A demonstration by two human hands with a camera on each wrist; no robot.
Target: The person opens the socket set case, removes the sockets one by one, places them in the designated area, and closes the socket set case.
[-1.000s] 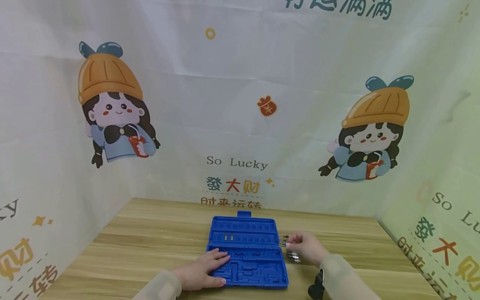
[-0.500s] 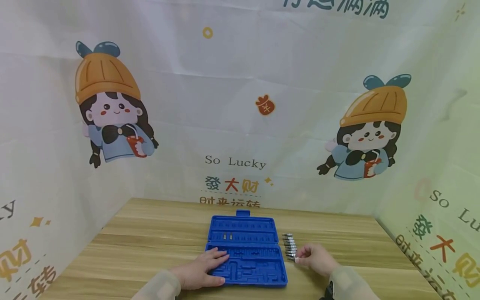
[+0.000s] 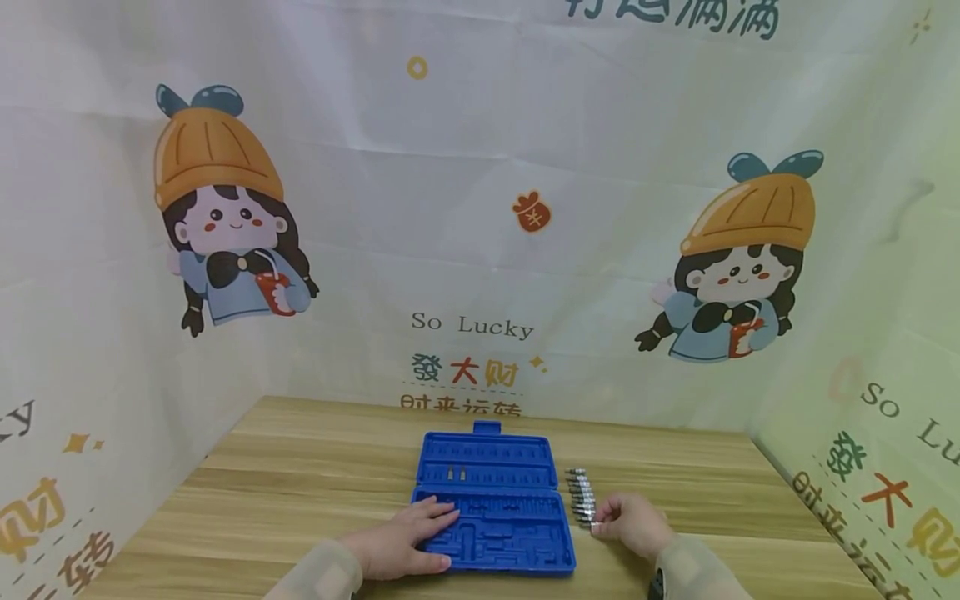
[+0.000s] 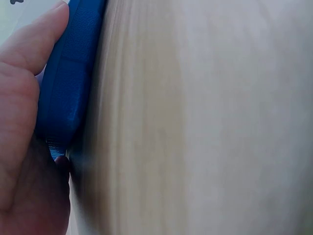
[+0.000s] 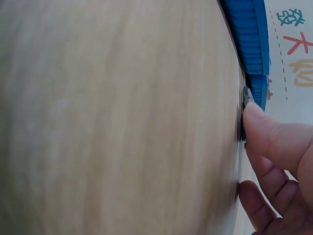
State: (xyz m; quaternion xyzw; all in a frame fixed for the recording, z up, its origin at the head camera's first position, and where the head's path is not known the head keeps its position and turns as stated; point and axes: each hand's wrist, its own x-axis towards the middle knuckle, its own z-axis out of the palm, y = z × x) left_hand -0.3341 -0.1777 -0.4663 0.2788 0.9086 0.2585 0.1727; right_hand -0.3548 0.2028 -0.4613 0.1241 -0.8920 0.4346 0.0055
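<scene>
A blue plastic tool case (image 3: 495,504) lies unfolded on the wooden table, with two small bits (image 3: 456,474) in its far half. Across the left side of the near half rests my left hand (image 3: 405,540), its fingers straight; the left wrist view shows its thumb along the case's blue edge (image 4: 73,73). To the right of the case, silvery screwdriver bits (image 3: 580,493) lie side by side in a column. My right hand (image 3: 636,523) pinches a screwdriver bit (image 5: 248,94) between thumb and fingers at the column's near end, low over the table.
Bare wooden tabletop (image 3: 712,500) extends to both sides of the case. Behind it hangs a printed cloth backdrop (image 3: 480,250), which also closes off the left and right sides. The case's latch tab (image 3: 487,427) points toward the backdrop.
My right hand has moved from beside the case's right edge toward me, to the near end of the column, uncovering the bits. The left hand stays on the case.
</scene>
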